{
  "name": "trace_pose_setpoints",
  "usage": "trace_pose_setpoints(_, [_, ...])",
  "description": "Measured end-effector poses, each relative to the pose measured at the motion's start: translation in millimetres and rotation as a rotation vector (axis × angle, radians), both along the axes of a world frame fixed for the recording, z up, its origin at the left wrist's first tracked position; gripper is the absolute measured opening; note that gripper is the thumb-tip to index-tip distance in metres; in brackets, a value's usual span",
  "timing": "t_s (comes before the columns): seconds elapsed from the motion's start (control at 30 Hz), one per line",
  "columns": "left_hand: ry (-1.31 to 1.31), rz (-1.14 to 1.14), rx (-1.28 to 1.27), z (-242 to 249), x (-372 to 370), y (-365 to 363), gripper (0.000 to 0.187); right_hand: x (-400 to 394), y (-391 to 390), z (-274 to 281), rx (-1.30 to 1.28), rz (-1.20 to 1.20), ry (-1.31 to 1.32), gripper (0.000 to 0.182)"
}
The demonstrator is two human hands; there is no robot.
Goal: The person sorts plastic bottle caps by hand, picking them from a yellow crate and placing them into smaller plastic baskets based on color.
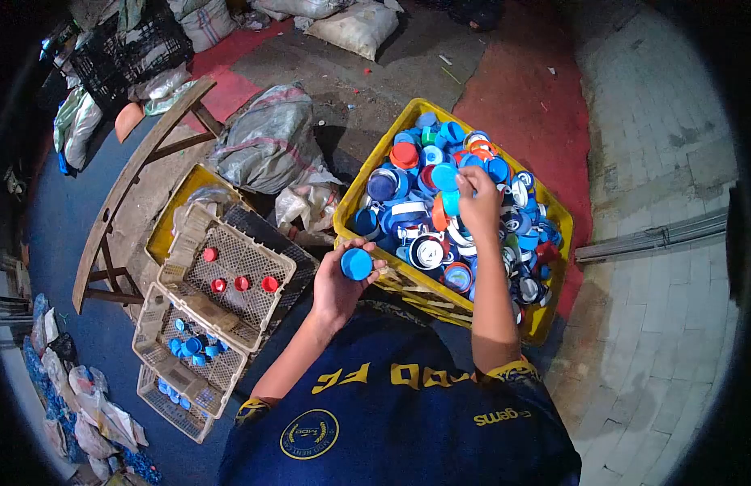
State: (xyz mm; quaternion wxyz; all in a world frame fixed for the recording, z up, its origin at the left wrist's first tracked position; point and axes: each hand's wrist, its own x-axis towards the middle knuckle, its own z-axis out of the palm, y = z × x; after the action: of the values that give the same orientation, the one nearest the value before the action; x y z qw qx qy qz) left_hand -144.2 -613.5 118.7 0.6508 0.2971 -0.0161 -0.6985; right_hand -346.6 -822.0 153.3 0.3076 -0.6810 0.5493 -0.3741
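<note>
A round blue bottle cap (357,264) rests in my left hand (335,285), held in the curled fingers beside the near left corner of the yellow crate (367,180). Over the pile in that crate, my right hand (481,206) has its fingers pinched at a turquoise cap (451,202). A light blue cap (443,176) lies close to those fingertips, and part of the grip is hidden. Mixed blue, white, red and orange caps fill the crate. Some have ring-shaped bands.
To the left, a pale basket (278,263) holds several red caps (242,283); another basket (149,336) holds blue caps (193,346). Beyond stand a grey woven sack (270,138) and a curved wooden bench (124,186). A tiled surface (651,324) runs along the right.
</note>
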Motion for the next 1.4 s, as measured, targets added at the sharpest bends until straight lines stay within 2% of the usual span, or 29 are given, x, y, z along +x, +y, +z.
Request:
trace_pose_setpoints(0.2, [-0.010, -0.042, 0.012, 0, -5, -6, 0.039, -18, 18, -10, 0.002, -0.056, -0.187, 0.019])
trace_pose_setpoints(0.3, [0.006, -0.064, -0.035, 1, -8, -10, 0.043, -14, 36, -5, 0.048, 0.062, -0.359, 0.021])
trace_pose_setpoints(0.37, [0.061, -0.058, -0.105, 4, -11, -14, 0.047, -4, 59, 8, 0.271, 0.139, -0.463, 0.024])
trace_pose_setpoints(0.43, [0.072, -0.049, -0.170, 6, -15, -20, 0.059, 9, 79, 4, 0.354, 0.258, -0.533, 0.024])
trace_pose_setpoints(0.5, [0.094, -0.020, -0.169, 9, -18, -22, 0.066, 23, 101, 9, 0.468, 0.351, -0.485, 0.023])
trace_pose_setpoints(0.57, [0.108, -0.017, -0.207, 8, -18, -22, 0.069, 39, 120, 1, 0.431, 0.370, -0.491, 0.020])
trace_pose_setpoints(0.67, [0.113, -0.017, -0.219, 9, -16, -22, 0.071, 50, 129, 2, 0.001, 0.421, -0.156, 0.015])
trace_pose_setpoints(0.83, [0.106, -0.023, -0.196, 8, -11, -25, 0.067, 54, 127, 14, 0.051, 0.369, -0.160, 0.017])
trace_pose_setpoints(0.87, [0.183, -0.027, -0.231, 7, -10, -25, 0.061, 55, 125, 15, 0.053, 0.357, -0.158, 0.018])
trace_pose_setpoints(0.97, [0.073, -0.034, -0.198, 5, -9, -26, 0.056, 56, 115, 11, 0.016, 0.336, -0.228, 0.018])
trace_pose_setpoints(1.03, [0.169, -0.025, -0.198, -2, -4, -28, 0.053, 51, 102, 19, 0.095, 0.284, -0.205, 0.016])
trace_pose_setpoints(1.1, [0.255, -0.037, -0.241, 4, 0, -31, 0.053, 39, 76, 24, 0.022, 0.252, -0.128, 0.014])
trace_pose_setpoints(1.17, [0.263, -0.031, -0.237, 5, 4, -30, 0.054, 20, 26, 17, -0.243, 0.185, 0.060, 0.015])
trace_pose_setpoints(1.23, [0.262, -0.042, -0.238, 3, 8, -30, 0.055, -4, -29, 8, -0.374, 0.108, 0.468, 0.027])
trace_pose_setpoints(1.33, [0.274, -0.055, -0.239, 3, 14, -29, 0.055, -16, -72, 1, -0.183, 0.017, 0.797, 0.045])
trace_pose_setpoints(1.4, [0.279, -0.065, -0.243, 3, 17, -28, 0.054, -17, -87, -1, -0.044, 0.078, 0.962, 0.054])
